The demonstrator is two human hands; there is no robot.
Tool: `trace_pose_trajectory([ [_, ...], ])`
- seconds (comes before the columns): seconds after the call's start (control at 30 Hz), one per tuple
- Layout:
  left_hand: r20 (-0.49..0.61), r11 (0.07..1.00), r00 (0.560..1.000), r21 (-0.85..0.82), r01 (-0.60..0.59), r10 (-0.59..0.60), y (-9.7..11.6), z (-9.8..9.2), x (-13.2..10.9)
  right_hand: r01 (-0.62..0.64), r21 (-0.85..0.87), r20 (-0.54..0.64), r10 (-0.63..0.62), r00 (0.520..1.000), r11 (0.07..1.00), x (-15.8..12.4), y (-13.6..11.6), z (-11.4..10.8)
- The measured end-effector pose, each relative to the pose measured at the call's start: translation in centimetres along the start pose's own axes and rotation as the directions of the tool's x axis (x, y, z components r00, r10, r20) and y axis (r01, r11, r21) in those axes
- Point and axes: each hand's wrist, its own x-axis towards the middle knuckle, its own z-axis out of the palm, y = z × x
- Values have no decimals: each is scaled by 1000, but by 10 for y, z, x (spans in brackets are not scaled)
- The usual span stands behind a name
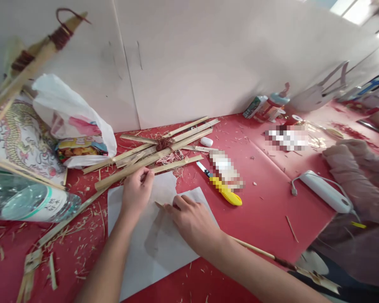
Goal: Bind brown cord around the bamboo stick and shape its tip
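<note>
My left hand (138, 189) rests at the upper left of white paper sheets (139, 261), its fingers curled into a pinch; whatever is between them, if anything, is hidden. My right hand (192, 216) is closed over the paper around a thin bamboo stick (252, 247). A pointed tip sticks out left of the fingers. In line with it, the stick shows beyond my forearm, with a dark brown binding farther right. Split bamboo strips (158, 155) lie just beyond my left hand with a tangle of brown thread (164, 144). A yellow utility knife (224, 191) lies beyond my right hand, its blade out.
Bamboo shavings litter the red table (255, 219). On the left are a plastic bottle (34, 202), a white bag (91, 134), and a dragon picture (28, 139). A white device with a cable (325, 191) lies near another person's sleeve (353, 168) at right.
</note>
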Motion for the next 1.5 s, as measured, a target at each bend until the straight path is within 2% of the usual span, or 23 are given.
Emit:
trace_pose_trajectory([
  [0.17,7,999,1000,-35,-5,6,1,0,0,29,-19,37,-28,999,999,19,-6,-11],
  [0.3,-41,999,999,-32,-5,4,1,0,-1,15,-33,45,-13,999,999,2,-3,-6],
  [0.4,-28,998,999,-51,-21,20,3,0,-1,-25,-44,44,27,999,999,-8,0,-1],
  [0.5,-8,997,999,-69,-32,32,3,0,-1,-29,-41,47,31,998,999,5,-2,-3],
  [0.63,-40,997,999,-72,-21,18,2,0,0,-9,-54,54,12,998,998,20,-6,-10],
  [0.73,-66,998,998,-57,-25,21,2,0,0,1,-73,55,3,999,997,8,-2,-6],
  [0.83,-38,998,999,-58,-27,25,2,1,0,-13,-66,50,16,999,998,-3,3,0],
  [0.93,-18,998,999,-39,-40,40,1,1,-1,-14,-42,56,17,998,999,7,2,-3],
  [1.07,-46,999,998,-10,-41,41,0,1,-1,-1,-43,60,3,998,999,22,-5,-13],
  [1.3,-56,999,997,-1,-49,48,0,2,-1,-37,-40,78,40,996,999,-10,-2,-3],
  [1.5,-44,999,998,-1,-52,52,0,2,0,-5,12,76,4,997,1000,17,-7,-9],
])
